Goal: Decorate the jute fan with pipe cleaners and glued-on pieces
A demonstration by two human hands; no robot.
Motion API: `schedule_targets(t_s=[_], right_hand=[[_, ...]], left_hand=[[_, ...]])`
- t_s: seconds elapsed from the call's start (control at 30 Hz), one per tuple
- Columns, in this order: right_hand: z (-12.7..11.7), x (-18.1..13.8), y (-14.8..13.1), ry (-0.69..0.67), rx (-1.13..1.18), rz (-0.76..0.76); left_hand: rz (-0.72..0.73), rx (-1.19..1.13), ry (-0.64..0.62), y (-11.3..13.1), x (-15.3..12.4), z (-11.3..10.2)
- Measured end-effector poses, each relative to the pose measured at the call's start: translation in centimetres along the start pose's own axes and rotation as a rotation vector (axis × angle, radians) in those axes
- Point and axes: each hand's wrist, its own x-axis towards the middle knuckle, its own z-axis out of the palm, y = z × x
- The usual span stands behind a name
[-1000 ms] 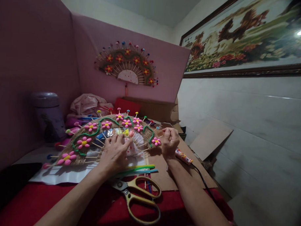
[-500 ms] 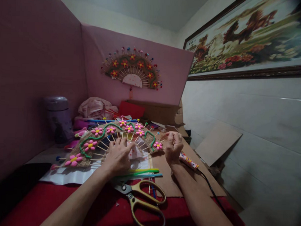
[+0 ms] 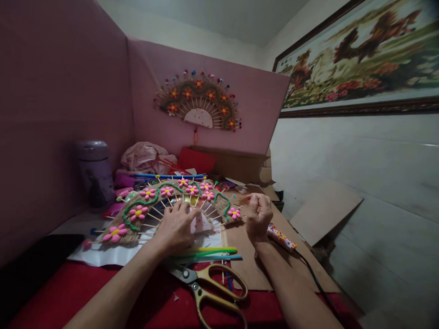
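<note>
A handmade fan (image 3: 134, 213) lies in front of me, with a twine-wrapped band, pink clay flowers, a green wavy cord and bead-tipped sticks. My left hand (image 3: 177, 225) holds it at the inner sticks, fingers bent over them beside the spotted pale centre piece (image 3: 202, 223). Just beyond the fan's right end, my right hand (image 3: 260, 217) is raised with its fingers closed in a pinch. A little brownish stuff shows by its fingertips, too small to name. Behind the right wrist lies a flower-patterned corded tool (image 3: 281, 237), its front end hidden.
Gold-handled scissors (image 3: 215, 294) lie on the red cloth (image 3: 93, 285) near me, below green, yellow and blue strips (image 3: 209, 251). Cardboard (image 3: 244, 268) covers the right side. A purple tumbler (image 3: 95, 174) stands left. A similar fan (image 3: 200, 104) hangs on the pink panel.
The whole view has shifted slightly, so everything sits a little further right. Both hands keep about the same places relative to the fan.
</note>
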Motion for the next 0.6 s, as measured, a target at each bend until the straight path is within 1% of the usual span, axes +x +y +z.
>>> schedule_targets(t_s=[0.2, 0.37, 0.6], right_hand=[[0.02, 0.0, -0.01, 0.007, 0.003, 0.005], [-0.01, 0.1, 0.05, 0.011, 0.01, 0.009], [-0.07, 0.26, 0.19, 0.048, 0.026, 0.038]], left_hand=[[-0.001, 0.023, -0.003, 0.11, -0.05, -0.22], [0.012, 0.028, 0.061, 0.22, -0.14, -0.51], [0.022, 0.013, 0.094, 0.17, -0.1, -0.38]])
